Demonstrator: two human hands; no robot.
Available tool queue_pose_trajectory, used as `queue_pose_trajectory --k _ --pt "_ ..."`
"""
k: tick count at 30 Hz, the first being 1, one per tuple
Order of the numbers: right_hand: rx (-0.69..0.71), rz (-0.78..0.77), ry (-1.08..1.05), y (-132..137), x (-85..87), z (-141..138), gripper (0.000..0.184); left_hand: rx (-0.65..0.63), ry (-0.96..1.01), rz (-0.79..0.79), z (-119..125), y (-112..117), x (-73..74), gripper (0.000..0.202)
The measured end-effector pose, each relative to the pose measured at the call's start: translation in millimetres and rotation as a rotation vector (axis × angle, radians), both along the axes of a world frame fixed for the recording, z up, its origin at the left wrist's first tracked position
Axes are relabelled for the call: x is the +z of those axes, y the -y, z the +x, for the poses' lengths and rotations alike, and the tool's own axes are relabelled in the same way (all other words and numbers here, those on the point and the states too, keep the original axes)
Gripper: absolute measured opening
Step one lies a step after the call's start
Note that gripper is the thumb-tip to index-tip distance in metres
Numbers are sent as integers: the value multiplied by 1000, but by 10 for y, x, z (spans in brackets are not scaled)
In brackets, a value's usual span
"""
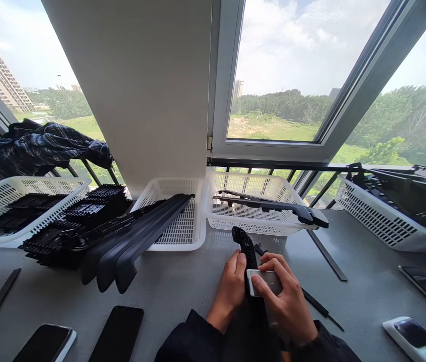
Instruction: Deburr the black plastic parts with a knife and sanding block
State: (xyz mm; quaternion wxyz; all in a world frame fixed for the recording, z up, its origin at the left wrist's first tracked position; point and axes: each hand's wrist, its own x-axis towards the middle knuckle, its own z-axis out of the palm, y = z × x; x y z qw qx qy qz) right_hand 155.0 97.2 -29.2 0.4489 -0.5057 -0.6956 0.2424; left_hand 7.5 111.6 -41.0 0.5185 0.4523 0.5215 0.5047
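Note:
My left hand [232, 286] is wrapped round a long black plastic trim piece [246, 244], whose ribbed end points up and away from me. Its lower part runs down towards my dark sleeves and blurs into shadow. In my right hand [286, 296] is a small flat rectangular block [267, 282], silver-grey with a white edge, its exact kind unclear. The thumb and fingers grip it, and its edge lies against the side of the trim piece. Just beyond the right hand, a small dark tool [261, 250] is partly hidden.
White baskets [193, 241] with black parts line the window side. Long black trim pieces [122, 256] overhang at left; others cross another basket [252, 229]. A thin-shafted screwdriver [317, 304], metal strip [328, 255], phones [116, 334] and a white device with a dark screen [416, 336] lie around.

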Motion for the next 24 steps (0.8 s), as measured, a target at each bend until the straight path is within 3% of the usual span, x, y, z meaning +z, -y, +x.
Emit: queue_pose_trajectory --k 7,13,20,24 --pt "22 -7 -10 10 -18 -38 25 -18 -2 12 -2 -5 20 45" --pt "-82 4 7 -44 -76 -7 30 -31 -36 30 6 -15 -35 42" --pt "19 8 28 -29 -25 6 27 -27 -19 20 -1 1 5 45" --pt "-54 25 25 -14 -24 -17 27 -18 -3 6 -5 1 33 48"
